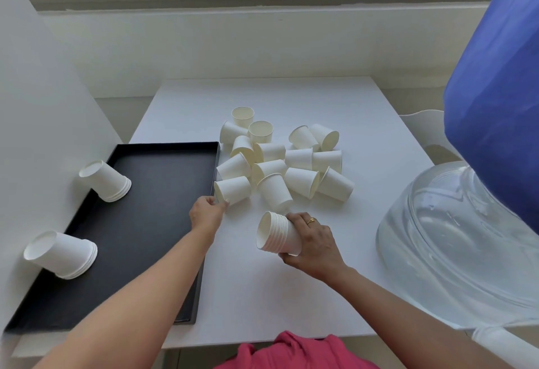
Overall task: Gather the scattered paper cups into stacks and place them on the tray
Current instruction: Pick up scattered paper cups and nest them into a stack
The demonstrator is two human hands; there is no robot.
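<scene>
The left hand pinches a tipped cup beside the tray, the right hand grips a cup stack, and loose cups crowd the counter just beyond both.

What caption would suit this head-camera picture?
The right hand holds a stack of paper cups; the left hand pinches a loose cup beside the black tray.

My left forearm hides part of the tray's near edge. The water jug runs off right. The cup pile overlaps, probably uncountable.
</scene>
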